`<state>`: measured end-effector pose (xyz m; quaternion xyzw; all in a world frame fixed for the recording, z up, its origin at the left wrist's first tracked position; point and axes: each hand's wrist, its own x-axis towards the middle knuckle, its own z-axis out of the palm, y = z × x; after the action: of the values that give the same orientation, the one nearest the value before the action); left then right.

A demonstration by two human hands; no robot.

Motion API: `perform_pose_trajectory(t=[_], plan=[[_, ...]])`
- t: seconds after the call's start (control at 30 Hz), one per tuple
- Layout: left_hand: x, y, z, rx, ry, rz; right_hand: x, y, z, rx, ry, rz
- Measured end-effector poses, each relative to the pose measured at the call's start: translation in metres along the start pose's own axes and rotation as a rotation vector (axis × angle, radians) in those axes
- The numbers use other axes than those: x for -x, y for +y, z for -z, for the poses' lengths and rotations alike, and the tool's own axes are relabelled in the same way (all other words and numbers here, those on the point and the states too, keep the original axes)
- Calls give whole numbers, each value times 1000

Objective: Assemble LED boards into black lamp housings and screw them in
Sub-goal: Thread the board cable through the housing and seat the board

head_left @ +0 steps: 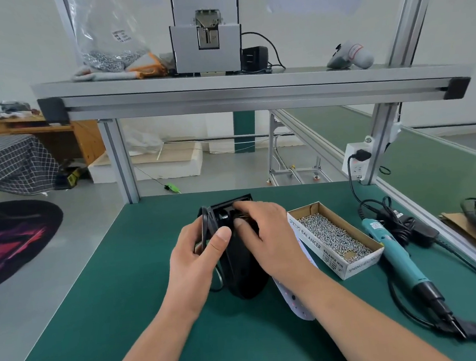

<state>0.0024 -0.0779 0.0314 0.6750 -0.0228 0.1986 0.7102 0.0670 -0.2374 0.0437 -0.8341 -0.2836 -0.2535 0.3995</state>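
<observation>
A black lamp housing (244,278) lies on the green table (128,322) in the middle of the view. My left hand (193,256) grips its left side, thumb laid across the top. My right hand (268,235) reaches into the housing's open upper end with curled fingertips; what they touch is hidden. A white LED board (293,298) lies flat on the mat under my right forearm, partly covered. A teal electric screwdriver (398,255) lies to the right, untouched.
A cardboard box of small silver screws (333,235) stands right of the housing. Black cables (403,222) and a power socket (357,163) are at the far right. An aluminium shelf (251,88) overhead carries a grey machine (206,32).
</observation>
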Motion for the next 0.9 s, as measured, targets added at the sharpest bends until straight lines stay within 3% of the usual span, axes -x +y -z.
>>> perform_pose_trajectory(t=[0.07,0.23,0.47,0.73,0.9], plan=[[2,2,-2,-1,-6,-11,-1,-3,1,-77,5,-120],[4,3,-6,-66,-14,-68,-3,-7,3,-127,18,-142],[5,3,-7,-196,11,-159,-6,-16,4,23,61,40],[6,4,-14,-315,-11,-203,-7,-23,23,235,-68,130],[6,2,-14,-311,1,-180,-4,-20,25,197,-107,206]])
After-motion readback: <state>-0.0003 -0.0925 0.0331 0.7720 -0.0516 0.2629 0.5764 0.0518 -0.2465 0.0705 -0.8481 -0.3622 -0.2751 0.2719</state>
